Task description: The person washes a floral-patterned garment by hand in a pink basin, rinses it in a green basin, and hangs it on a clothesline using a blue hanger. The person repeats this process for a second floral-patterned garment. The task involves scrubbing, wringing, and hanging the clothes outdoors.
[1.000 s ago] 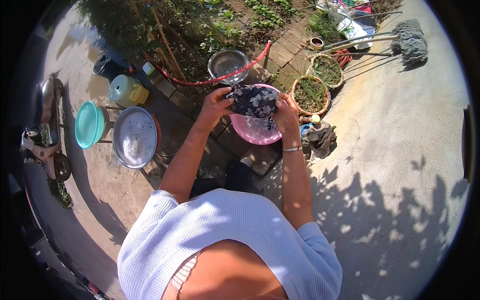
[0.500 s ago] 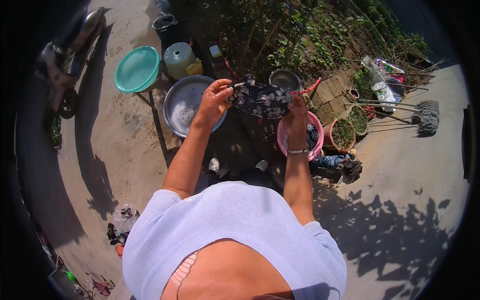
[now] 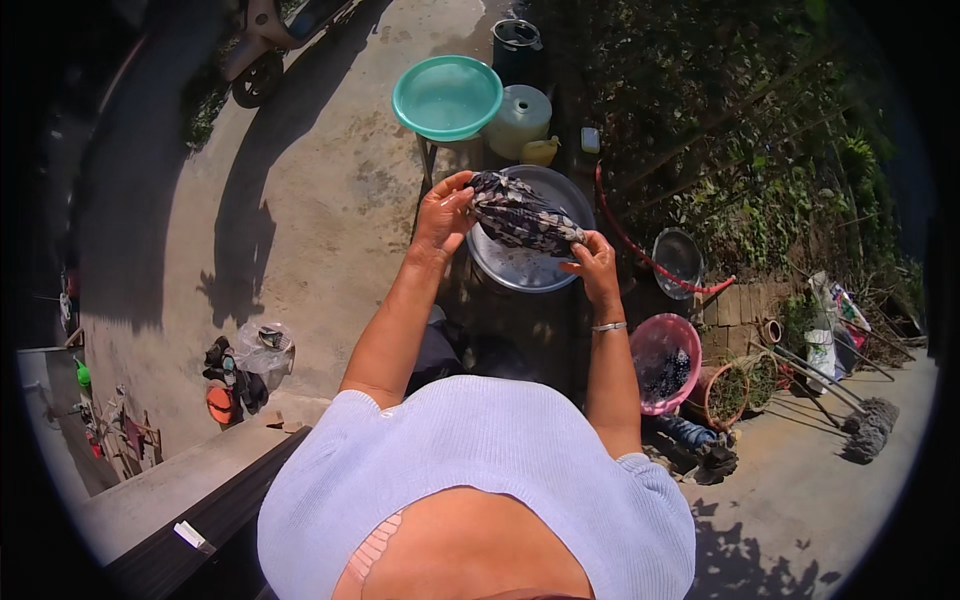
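A dark cloth with a pale floral print (image 3: 525,218) is stretched between my two hands, gathered into folds; what kind of garment it is, I cannot tell. My left hand (image 3: 445,213) pinches its upper left end. Its lower right end is gripped by the fingers of my right hand (image 3: 597,268), which has a bracelet at the wrist. Beneath the cloth stands a wide grey metal basin (image 3: 522,274), partly covered from sight. To the right, a pink basin (image 3: 650,337) holds dark, white-speckled fabric.
A teal basin (image 3: 447,98) is raised on a stand beside a whitish jug (image 3: 520,122). A red hose (image 3: 622,238) curves past a smaller metal basin (image 3: 678,262). Potted plants (image 3: 727,393) and a grey mop (image 3: 872,428) lie right. Left sits a clear plastic bag (image 3: 262,347).
My view has turned left, so the surroundings sit further right. The cloth, held in both hands throughout, is now over the metal basin and slants down to the right, more gathered.
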`<state>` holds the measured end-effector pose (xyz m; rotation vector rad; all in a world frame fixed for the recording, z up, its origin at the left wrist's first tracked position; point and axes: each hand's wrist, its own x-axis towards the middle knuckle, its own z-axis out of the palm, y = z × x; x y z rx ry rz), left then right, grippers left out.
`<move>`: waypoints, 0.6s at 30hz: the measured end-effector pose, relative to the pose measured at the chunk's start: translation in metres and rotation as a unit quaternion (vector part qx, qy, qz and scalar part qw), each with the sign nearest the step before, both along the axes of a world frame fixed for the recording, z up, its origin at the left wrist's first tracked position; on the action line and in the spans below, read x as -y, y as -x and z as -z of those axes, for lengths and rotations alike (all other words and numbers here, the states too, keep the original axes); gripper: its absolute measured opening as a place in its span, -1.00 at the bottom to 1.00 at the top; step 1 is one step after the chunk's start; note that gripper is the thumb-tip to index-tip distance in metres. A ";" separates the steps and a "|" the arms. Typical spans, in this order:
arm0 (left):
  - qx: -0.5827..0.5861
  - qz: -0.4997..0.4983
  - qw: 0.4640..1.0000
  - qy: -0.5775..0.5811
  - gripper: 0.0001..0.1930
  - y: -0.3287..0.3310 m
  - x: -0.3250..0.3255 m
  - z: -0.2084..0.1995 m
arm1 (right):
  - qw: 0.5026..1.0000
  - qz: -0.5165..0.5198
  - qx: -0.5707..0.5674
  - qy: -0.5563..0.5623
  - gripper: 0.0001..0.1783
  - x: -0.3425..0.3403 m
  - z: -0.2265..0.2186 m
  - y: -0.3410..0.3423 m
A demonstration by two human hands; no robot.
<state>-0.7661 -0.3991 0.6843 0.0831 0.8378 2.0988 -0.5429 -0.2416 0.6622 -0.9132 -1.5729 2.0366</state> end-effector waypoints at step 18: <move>-0.640 -0.207 0.664 0.327 -0.87 0.385 0.010 -0.010 | 0.932 0.126 0.110 -0.323 -0.65 -0.013 -0.026 0.356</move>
